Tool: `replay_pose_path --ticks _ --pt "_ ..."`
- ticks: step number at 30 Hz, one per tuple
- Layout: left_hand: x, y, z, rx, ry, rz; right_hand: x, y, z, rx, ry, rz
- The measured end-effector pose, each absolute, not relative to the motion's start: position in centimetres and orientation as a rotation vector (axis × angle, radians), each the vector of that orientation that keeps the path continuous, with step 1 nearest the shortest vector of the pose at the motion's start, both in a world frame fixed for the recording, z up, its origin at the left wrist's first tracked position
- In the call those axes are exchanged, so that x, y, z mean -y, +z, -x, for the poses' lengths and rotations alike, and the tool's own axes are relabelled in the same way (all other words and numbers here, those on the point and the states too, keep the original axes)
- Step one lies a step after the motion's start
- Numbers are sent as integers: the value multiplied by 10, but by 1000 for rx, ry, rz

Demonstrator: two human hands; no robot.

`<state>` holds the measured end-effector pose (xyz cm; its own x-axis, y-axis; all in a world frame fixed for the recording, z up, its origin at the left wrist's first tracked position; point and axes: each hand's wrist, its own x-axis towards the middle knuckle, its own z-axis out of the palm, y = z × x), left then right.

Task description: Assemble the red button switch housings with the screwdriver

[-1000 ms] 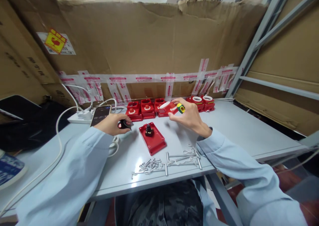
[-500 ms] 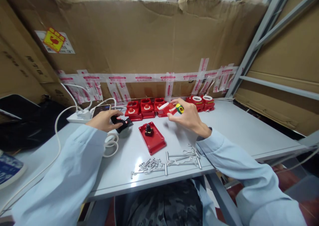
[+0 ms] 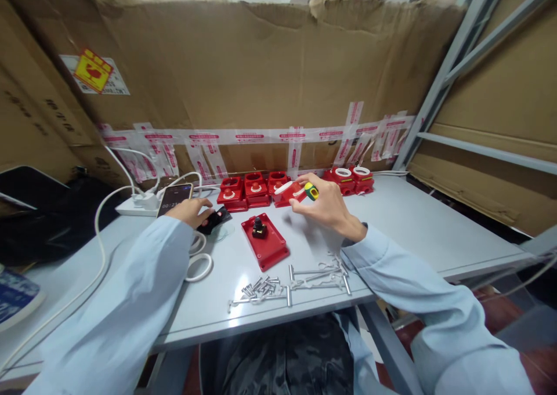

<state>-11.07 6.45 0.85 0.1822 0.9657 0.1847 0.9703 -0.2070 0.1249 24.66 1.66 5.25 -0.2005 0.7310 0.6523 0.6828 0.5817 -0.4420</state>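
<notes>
One yellow-and-green plastic tool handle [image 3: 311,191], likely light, stiff, best gripped midway: my right hand [image 3: 325,206] is holding it above the pale worktop [image 3: 418,227]; my left hand [image 3: 191,212], loosely spread, is lying by a flat black packet [image 3: 214,221].

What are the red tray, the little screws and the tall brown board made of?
The red tray: probably moulded plastic, smooth and fairly glossy, judging by its even colour and soft highlights.
The screws: likely metal, shiny, from their silvery glints.
The brown board: cardboard, matt, by its torn, ragged top edge.
</notes>
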Motion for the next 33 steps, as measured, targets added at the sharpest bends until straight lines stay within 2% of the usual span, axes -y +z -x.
replay_pose_path --ticks 5,8,12,18,33 --pt "-35 43 89 1771 -520 2499 -13 54 -246 1909 98 1048" --pt "-11 59 54 1410 -876 2659 -8 56 -246 1937 149 868" --pt "5 63 8 1032 -927 2865 -4 58 -247 2027 167 580" --pt "2 59 -10 962 -989 2870 -2 58 -249 2073 150 349" --pt "1 31 -34 868 -1431 3002 -2 55 -245 1782 136 464"
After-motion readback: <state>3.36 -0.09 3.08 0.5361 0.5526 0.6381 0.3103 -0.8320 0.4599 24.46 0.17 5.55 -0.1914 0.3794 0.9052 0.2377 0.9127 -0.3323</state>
